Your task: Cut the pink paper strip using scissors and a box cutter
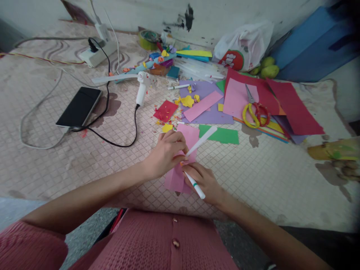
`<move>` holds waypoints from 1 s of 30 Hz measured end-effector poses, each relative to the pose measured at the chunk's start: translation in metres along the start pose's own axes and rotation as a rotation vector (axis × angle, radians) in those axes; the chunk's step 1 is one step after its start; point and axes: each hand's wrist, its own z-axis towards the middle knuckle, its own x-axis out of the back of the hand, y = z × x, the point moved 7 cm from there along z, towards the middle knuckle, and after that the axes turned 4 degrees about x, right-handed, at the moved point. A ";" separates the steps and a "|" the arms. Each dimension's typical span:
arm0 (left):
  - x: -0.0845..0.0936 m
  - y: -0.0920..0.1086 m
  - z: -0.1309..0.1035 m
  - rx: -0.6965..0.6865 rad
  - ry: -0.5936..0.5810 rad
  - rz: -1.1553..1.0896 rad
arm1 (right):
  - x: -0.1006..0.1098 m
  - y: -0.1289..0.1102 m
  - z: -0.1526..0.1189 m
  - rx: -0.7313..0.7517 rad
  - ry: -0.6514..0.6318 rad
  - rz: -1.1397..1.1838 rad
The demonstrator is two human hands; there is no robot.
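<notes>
My left hand [170,152] has its fingers pinched together over a pink paper strip [189,135] near the table's front. A white stick [203,140] sticks up and to the right from beside its fingertips. Close against it, my right hand [206,182] is closed round a white pen with a green band [195,185], whose thick end points down and right. Between the fingertips shows a tiny orange bit [182,163]; its shape is mostly hidden. The lower part of the pink paper lies under both hands. A green paper strip [218,134] lies just to the right.
Red-and-yellow scissors [255,112] rest on coloured sheets at the right. A white glue gun [142,89] stands behind my hands, its black cable [123,145] looping left past a phone [79,107]. Purple paper [208,112] and scraps lie behind. A plastic bag [244,45] sits at the back.
</notes>
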 end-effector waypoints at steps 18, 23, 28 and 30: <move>0.000 0.000 -0.001 0.007 -0.015 -0.027 | 0.005 0.024 -0.001 -0.260 0.082 0.328; -0.001 -0.001 -0.001 0.013 -0.019 -0.015 | 0.005 0.037 -0.002 -0.419 0.121 0.419; 0.000 -0.002 -0.001 0.018 -0.022 -0.023 | 0.006 0.042 -0.004 -0.495 0.149 0.467; 0.000 -0.002 -0.001 0.018 -0.025 -0.028 | 0.005 0.042 -0.003 -0.492 0.142 0.478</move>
